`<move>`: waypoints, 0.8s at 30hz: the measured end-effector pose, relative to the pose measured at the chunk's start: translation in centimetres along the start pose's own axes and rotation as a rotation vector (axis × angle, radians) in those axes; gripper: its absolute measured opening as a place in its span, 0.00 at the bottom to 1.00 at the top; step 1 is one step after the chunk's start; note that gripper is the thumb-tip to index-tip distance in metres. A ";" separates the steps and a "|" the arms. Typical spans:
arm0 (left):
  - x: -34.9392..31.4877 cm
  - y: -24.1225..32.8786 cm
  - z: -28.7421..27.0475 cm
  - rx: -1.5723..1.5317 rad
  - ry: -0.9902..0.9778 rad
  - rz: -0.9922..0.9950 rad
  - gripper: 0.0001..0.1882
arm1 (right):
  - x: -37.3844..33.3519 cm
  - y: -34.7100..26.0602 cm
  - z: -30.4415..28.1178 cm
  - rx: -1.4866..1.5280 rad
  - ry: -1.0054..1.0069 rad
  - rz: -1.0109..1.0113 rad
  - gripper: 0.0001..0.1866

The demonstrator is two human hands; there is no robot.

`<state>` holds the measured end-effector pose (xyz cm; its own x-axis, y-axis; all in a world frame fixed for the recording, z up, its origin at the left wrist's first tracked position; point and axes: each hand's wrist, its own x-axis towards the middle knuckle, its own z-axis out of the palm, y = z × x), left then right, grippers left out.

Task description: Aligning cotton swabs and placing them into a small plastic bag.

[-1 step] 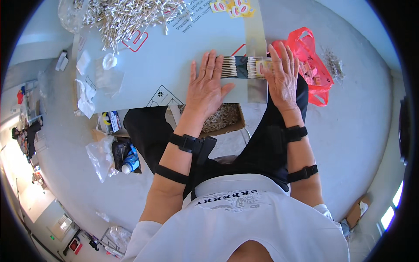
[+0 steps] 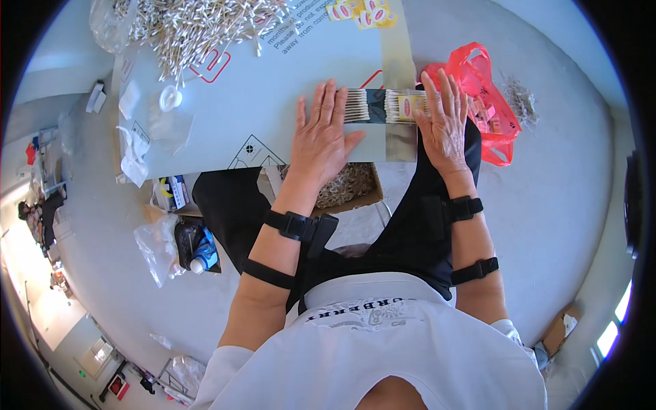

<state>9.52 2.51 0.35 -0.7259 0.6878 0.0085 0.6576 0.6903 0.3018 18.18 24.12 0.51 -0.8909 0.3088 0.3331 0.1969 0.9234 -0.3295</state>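
My left hand (image 2: 320, 135) lies flat with its fingers stretched out, palm down on the pale board. Its fingers cover the left end of a row of cotton swabs (image 2: 357, 106). Flat too, with fingers extended, my right hand (image 2: 445, 126) rests over the right end of a second bundle of cotton swabs (image 2: 392, 106). A dark strip (image 2: 376, 106) shows between the two sets of swab tips. Beside my right thumb, a small yellow and white label card (image 2: 409, 106) lies on the right bundle. What is under both palms is hidden.
A big heap of loose swabs (image 2: 198, 31) covers the board's far left. Yellow and white cards (image 2: 362, 12) lie at its far edge, a tape roll (image 2: 171, 98) at left. A red plastic bag (image 2: 495, 102) stands right; an open box (image 2: 352, 191) sits below the board.
Both hands keep the same flat pose. Slightly more of the label card shows beside my right thumb.
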 end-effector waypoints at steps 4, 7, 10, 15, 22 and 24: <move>0.3 0.6 0.5 -0.021 0.004 0.001 0.41 | -1.4 1.5 0.6 0.078 -0.261 -0.026 0.32; 0.5 1.3 0.7 0.008 -0.025 -0.002 0.43 | -1.6 1.6 1.0 0.098 -0.255 -0.012 0.32; 0.9 2.2 1.1 -0.007 -0.015 0.031 0.42 | -1.6 1.5 1.1 0.096 -0.258 -0.005 0.32; 1.6 3.8 1.5 -0.049 -0.008 0.052 0.42 | -1.6 1.5 1.0 0.101 -0.268 0.001 0.32; 2.1 4.9 1.9 -0.136 0.037 0.077 0.40 | -1.4 1.5 1.0 0.168 -0.285 0.027 0.31; 2.3 4.8 2.0 -0.274 0.079 0.060 0.38 | -1.3 1.8 1.0 0.180 -0.294 0.042 0.30</move>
<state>11.36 7.85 -0.07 -0.7081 0.6982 0.1050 0.6284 0.5554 0.5447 19.27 25.20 -1.41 -0.9684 0.2430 0.0561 0.1841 0.8483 -0.4964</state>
